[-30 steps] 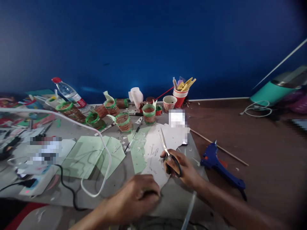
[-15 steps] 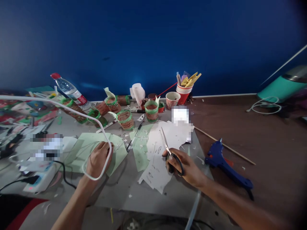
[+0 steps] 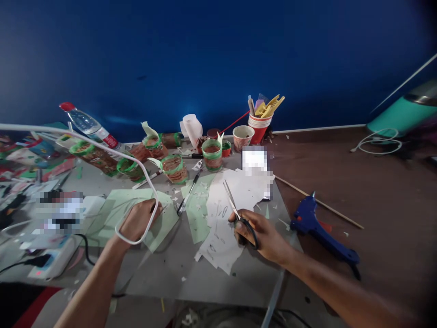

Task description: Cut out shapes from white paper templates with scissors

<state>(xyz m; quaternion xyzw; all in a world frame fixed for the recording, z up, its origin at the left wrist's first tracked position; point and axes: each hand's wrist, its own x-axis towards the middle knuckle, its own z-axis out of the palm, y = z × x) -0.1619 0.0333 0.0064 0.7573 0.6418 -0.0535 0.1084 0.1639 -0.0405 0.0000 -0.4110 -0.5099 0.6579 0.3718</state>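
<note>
Your right hand [image 3: 263, 231] has its fingers wrapped around the black-handled scissors [image 3: 234, 207], blades pointing to 11 o'clock over white paper [image 3: 218, 248]. At 9 o'clock, pale green paper [image 3: 165, 223] lies beneath your nearer left hand [image 3: 139, 219], fingers curled; I cannot tell whether they pinch it.

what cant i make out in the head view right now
In the head view:
Left hand: fingertips hidden by the hand itself, so any grip on the green paper can't be told.
Bright rectangle: contents hidden by pixelation.
White paper: marks too small to make out.
Teal flask: one end cut off by the right edge.
</note>
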